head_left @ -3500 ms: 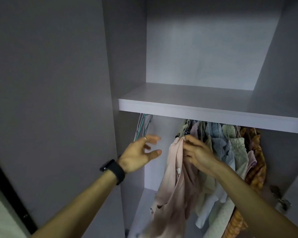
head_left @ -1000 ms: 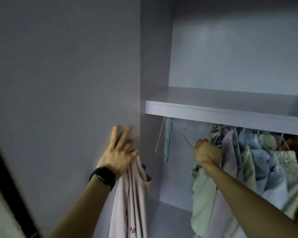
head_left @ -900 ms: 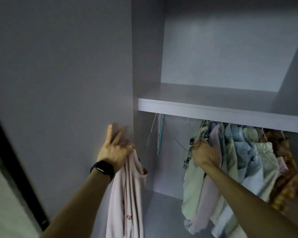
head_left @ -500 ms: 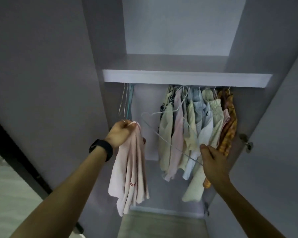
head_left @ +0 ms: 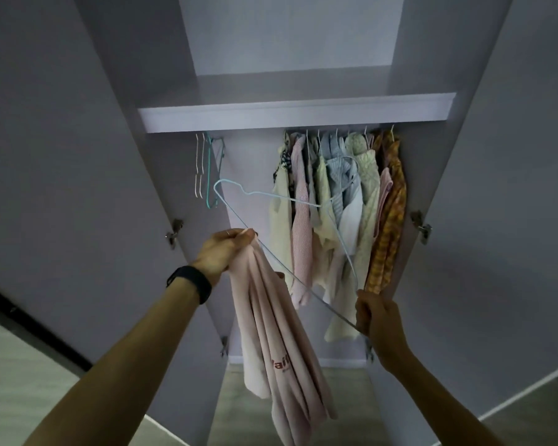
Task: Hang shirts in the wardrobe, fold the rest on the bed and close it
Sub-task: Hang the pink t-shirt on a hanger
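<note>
Two hands: both are raised in front of the open wardrobe [head_left: 297, 115], well apart from each other.
Left hand [head_left: 226, 249]: its fingers are curled round the bunched top edge of the pink shirt [head_left: 271, 333], gripping it; a dark wristband [head_left: 190, 283] sits on the wrist.
Right hand [head_left: 376, 317]: it is closed round one corner of a light blue wire hanger [head_left: 284, 198], holding it up at a slant.
Hanger: its long bar runs from the right hand up past the left fingertips; whether it touches them cannot be told. None of the shirt is on the hanger.
Pink shirt: it hangs in loose folds below the left hand, between the two arms, with red lettering low on the cloth.
Rail: a tight row of hung clothes [head_left: 335, 204] fills the right part under the shelf; a few bare hangers [head_left: 207, 169] hang at the left.
Doors: the left door [head_left: 62, 156] and right door [head_left: 512, 188] both stand open.
</note>
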`<state>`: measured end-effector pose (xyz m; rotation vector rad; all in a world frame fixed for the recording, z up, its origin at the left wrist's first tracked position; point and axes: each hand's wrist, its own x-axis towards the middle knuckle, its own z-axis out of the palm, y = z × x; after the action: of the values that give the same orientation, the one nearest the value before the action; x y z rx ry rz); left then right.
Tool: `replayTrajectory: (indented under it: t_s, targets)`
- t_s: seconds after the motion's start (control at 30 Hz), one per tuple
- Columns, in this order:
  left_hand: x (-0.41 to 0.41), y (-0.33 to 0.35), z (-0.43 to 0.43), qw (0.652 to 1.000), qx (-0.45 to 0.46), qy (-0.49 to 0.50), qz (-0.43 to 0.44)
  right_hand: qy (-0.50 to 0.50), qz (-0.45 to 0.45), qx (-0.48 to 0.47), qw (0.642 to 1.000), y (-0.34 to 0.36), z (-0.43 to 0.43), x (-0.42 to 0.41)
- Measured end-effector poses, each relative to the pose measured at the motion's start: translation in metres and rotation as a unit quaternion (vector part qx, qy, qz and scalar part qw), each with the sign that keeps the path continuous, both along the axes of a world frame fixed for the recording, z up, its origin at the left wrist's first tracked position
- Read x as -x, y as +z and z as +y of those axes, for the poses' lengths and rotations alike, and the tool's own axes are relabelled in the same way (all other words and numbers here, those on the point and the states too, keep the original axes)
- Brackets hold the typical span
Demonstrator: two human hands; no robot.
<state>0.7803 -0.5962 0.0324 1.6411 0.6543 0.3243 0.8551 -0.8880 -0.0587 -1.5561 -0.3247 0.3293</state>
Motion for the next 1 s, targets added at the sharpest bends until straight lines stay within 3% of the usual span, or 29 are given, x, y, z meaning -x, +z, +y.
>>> replayTrajectory:
  t_s: [0.13, 0.2, 0.3, 0.37, 0.43, 0.5, 0.57, 0.77, 0.9, 1.0]
  targets:
    - [-0.003, -0.003, -0.016, 0.992, -0.117, -0.046, 0.026, 0.131, -0.004, 0.092, 0.987, 0.001, -0.004, -0.016]
    - [-0.004, -0.006, -0.027, 0.982, -0.159, -0.094, 0.048, 0.150, 0.032, 0.062, 0.986, 0.011, 0.004, -0.029]
    - [-0.002, -0.009, -0.040, 0.964, -0.214, -0.138, 0.078, 0.128, 0.175, -0.083, 0.973, 0.033, 0.016, -0.052]
    - [0.001, -0.011, -0.041, 0.958, -0.228, -0.155, 0.082, 0.085, 0.244, -0.095, 0.961, 0.045, 0.024, -0.067]
    - [0.006, -0.009, -0.039, 0.951, -0.246, -0.172, 0.079, 0.004, 0.185, -0.010, 0.983, 0.055, 0.028, -0.077]
    - [0.012, -0.004, -0.035, 0.945, -0.258, -0.190, 0.071, -0.089, 0.122, 0.011, 0.989, 0.067, 0.029, -0.082]
    - [0.015, 0.004, -0.032, 0.936, -0.277, -0.210, 0.058, -0.134, 0.153, -0.089, 0.975, 0.080, 0.028, -0.087]
    - [0.013, 0.032, -0.026, 0.911, -0.336, -0.235, 0.036, -0.078, 0.259, -0.296, 0.916, 0.122, 0.054, -0.094]
    - [0.015, 0.061, -0.017, 0.901, -0.358, -0.244, 0.022, -0.057, 0.292, -0.371, 0.880, 0.147, 0.084, -0.098]
    - [0.019, 0.084, -0.009, 0.898, -0.374, -0.230, 0.021, -0.041, 0.278, -0.377, 0.883, 0.159, 0.105, -0.099]
